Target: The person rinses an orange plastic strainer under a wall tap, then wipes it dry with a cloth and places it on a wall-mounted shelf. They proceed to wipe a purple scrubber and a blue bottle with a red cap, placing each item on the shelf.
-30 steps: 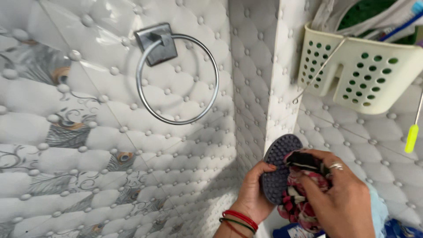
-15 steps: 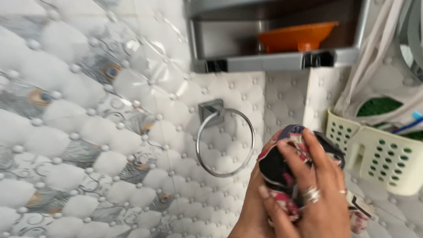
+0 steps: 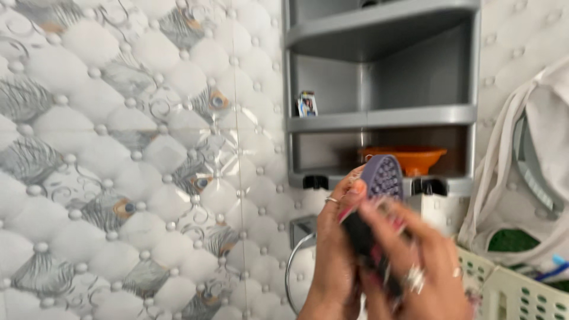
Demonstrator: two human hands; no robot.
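Both hands have risen with the view, which now takes in a grey corner shelf (image 3: 379, 115). Gripped in the left hand (image 3: 335, 249), the purple studded pad (image 3: 384, 176) stands upright in front of the shelf's lower edge. Against the pad, the right hand (image 3: 415, 272) clutches a blurred dark and pink cloth (image 3: 370, 243). Behind sits an orange bowl (image 3: 409, 159), with a towel ring (image 3: 294, 266) below and a cream basket (image 3: 515, 290) at lower right.

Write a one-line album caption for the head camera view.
Two hands, left and right, hold a purple studded pad and patterned cloth before a grey corner shelf.
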